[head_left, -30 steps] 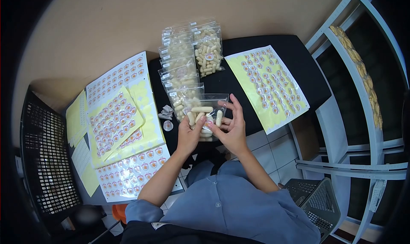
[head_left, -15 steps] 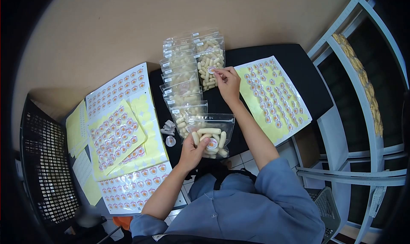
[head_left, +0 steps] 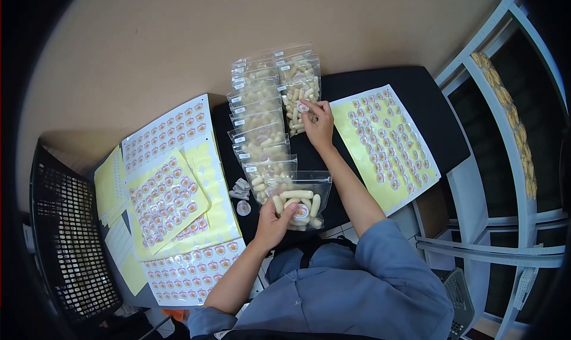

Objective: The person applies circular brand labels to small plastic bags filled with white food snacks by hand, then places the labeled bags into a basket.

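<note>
One clear bag (head_left: 322, 188) w/ pale pieces, near edge of table (head_left: 410, 77), already bears sticker (head_left: 301, 213); L hand (head_left: 272, 227) fingers grip left side. R hand (head_left: 321, 126) off it, fingers at far bag (head_left: 310, 90); pinch unclear.

I take this for a small indoor packing room or workshop, though I cannot tell whether it belongs to a shop or a home. What I see is a black-topped table (head_left: 443, 105) against a plain beige wall (head_left: 178, 37), with overlapping clear bags (head_left: 257, 117) of pale, finger-shaped pieces and sheets of round stickers (head_left: 383, 141) laid out on it. Around it I make out white shelving (head_left: 513, 123), a black plastic crate (head_left: 77, 239), a grey basket (head_left: 457, 298) and a light tiled floor (head_left: 405, 222).
</note>
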